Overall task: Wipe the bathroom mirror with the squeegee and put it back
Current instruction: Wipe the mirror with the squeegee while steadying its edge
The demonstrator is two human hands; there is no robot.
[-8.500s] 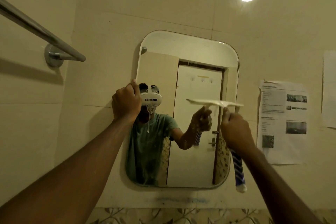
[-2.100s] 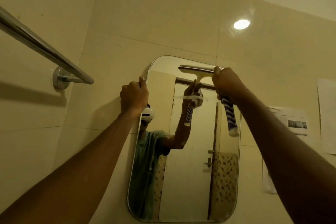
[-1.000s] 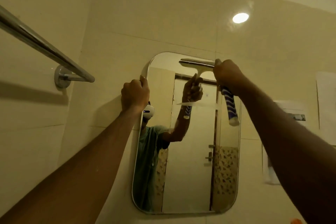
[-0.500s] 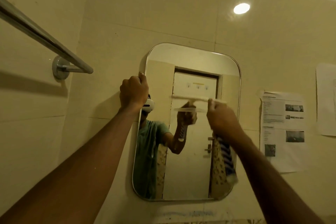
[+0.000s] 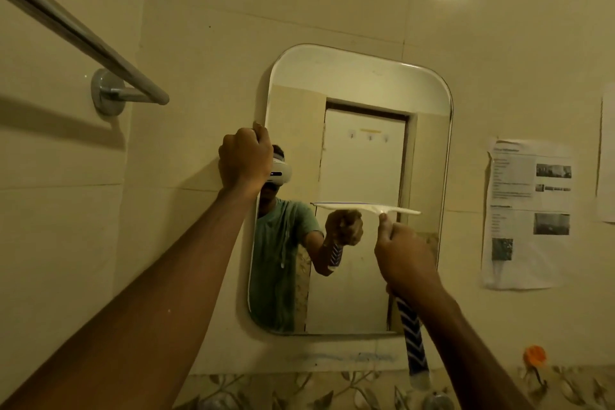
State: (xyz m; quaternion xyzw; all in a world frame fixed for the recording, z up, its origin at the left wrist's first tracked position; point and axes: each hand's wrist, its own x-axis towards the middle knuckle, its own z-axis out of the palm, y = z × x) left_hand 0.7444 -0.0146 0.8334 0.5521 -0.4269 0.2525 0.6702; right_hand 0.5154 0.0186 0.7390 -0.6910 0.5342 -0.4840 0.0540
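We see the mirror point(image 5: 359, 150), a tall pane with rounded corners, fixed upright on the tiled wall. Our squeegee point(image 5: 366, 206) has its pale blade level against the glass around mid-height, its blue-and-white striped handle slanting down and right past the mirror's lower edge.

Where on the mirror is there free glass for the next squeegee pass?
Free: the band between the blade of the squeegee and the top rim of the mirror, and the lower glass between the two forearms. Crowded: the left edge, gripped by the left hand, and the lower right, covered by the right hand.
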